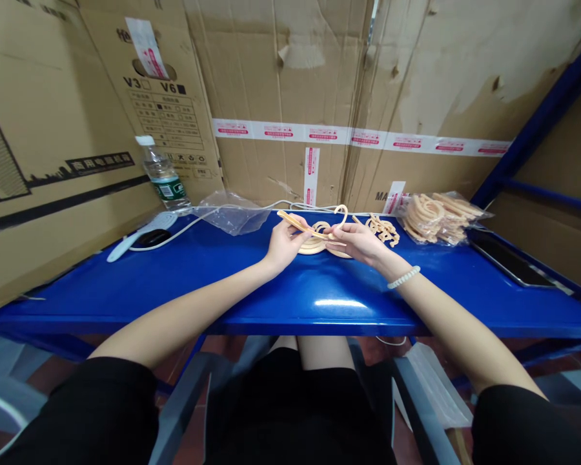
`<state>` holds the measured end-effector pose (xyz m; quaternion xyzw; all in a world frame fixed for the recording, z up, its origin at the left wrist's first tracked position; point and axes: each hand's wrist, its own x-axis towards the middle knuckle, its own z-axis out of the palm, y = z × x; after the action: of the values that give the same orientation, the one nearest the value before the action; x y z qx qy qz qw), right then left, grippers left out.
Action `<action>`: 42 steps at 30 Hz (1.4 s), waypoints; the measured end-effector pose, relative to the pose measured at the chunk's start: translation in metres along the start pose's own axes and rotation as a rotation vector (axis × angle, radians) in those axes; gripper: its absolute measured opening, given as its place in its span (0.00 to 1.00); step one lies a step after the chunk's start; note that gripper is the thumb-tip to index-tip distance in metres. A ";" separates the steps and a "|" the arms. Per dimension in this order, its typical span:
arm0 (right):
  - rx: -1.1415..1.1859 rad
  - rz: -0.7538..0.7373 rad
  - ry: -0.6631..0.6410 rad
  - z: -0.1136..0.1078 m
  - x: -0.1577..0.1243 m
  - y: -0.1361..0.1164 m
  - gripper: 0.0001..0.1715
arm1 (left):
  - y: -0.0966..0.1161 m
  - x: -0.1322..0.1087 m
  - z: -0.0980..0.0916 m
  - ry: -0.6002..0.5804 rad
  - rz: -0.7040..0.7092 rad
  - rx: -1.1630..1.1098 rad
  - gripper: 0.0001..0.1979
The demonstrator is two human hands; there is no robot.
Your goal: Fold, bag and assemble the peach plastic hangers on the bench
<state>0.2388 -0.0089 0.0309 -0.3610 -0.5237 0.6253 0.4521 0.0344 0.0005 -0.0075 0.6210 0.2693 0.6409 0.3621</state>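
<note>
My left hand (283,243) and my right hand (358,243) meet over the middle of the blue table (223,284). Both pinch a thin beige curved plastic piece (304,226) that stretches between them, with a hooked end (341,212) rising near my right fingers. Under it lies a small stack of beige rings (314,247). A few loose beige pieces (383,228) rest just right of my right hand. A pearl bracelet (403,278) circles my right wrist.
A clear bag of beige pieces (438,218) sits at the back right, a phone (510,261) at the right edge. At back left stand a water bottle (162,174), a crumpled clear bag (232,213) and a white handheld device (140,234) with cable. Cardboard walls (290,84) enclose the table.
</note>
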 end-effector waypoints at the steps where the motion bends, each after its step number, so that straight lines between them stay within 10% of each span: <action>1: 0.001 0.024 -0.001 0.001 0.000 -0.001 0.10 | 0.000 0.000 0.000 -0.004 0.002 0.003 0.15; 27: -0.327 -0.349 0.092 0.010 -0.001 0.008 0.22 | 0.004 -0.006 0.005 0.020 -0.091 -0.059 0.17; 42: -0.359 -0.268 -0.003 0.008 -0.002 0.000 0.26 | 0.009 -0.014 0.014 -0.097 -0.362 -0.253 0.23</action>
<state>0.2322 -0.0131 0.0322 -0.3616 -0.6706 0.4570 0.4589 0.0461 -0.0174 -0.0074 0.5421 0.2760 0.5637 0.5587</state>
